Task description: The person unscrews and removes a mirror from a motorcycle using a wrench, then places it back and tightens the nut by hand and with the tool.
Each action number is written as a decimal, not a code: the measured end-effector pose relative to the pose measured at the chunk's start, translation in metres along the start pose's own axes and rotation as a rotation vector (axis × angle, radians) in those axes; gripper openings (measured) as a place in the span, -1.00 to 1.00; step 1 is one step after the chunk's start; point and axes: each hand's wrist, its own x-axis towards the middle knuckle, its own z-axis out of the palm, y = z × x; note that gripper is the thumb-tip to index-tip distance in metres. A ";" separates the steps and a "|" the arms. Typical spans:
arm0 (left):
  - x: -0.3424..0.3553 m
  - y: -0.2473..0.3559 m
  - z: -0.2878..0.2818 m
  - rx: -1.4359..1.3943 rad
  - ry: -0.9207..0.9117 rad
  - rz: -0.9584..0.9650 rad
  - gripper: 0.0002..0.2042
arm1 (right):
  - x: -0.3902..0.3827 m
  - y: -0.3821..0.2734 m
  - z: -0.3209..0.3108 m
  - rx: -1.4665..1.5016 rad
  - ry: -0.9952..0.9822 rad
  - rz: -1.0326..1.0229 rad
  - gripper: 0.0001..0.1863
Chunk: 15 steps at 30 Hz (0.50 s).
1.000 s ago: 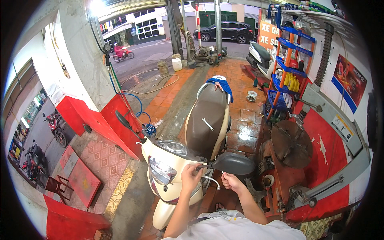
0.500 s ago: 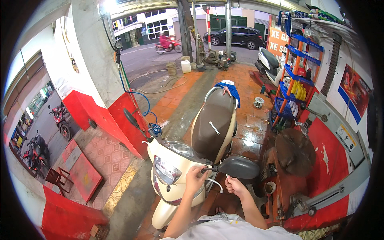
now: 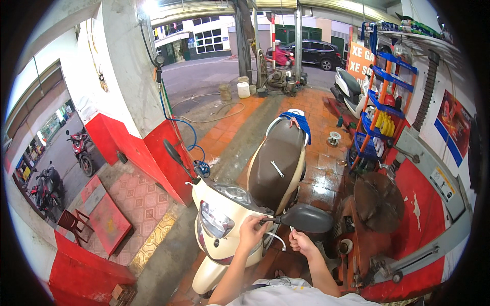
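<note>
A cream scooter [image 3: 217, 244] stands in front of me, its brown seat [image 3: 266, 176] stretching away from me. My left hand [image 3: 250, 233] is closed around the base of the black mirror [image 3: 308, 219], by its stem at the handlebar. Just below the mirror, my right hand [image 3: 303, 243] is closed on a slim silvery tool, whose pale tip [image 3: 292, 229] touches or overlaps the mirror's lower edge. Its full shape is hidden by my fingers. Between my hands the brake lever [image 3: 278, 239] curves out. A wrench [image 3: 277, 169] lies on the seat.
A blue cloth [image 3: 302, 125] drapes over the seat's far end. To the right are a blue-and-orange shelf rack [image 3: 383, 107] and a grey machine arm [image 3: 431, 173]. A red-and-white pillar [image 3: 153, 137] rises at left. A metal spool [image 3: 334, 138] sits on the tiles.
The view has shifted slightly, so the scene sits a little further right. My hands keep nearly the same place at the mirror. A rider in red outside has moved right along the street.
</note>
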 end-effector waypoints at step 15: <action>0.000 -0.007 0.000 0.002 0.004 0.075 -0.72 | 0.002 0.002 -0.005 -0.012 -0.018 0.004 -0.58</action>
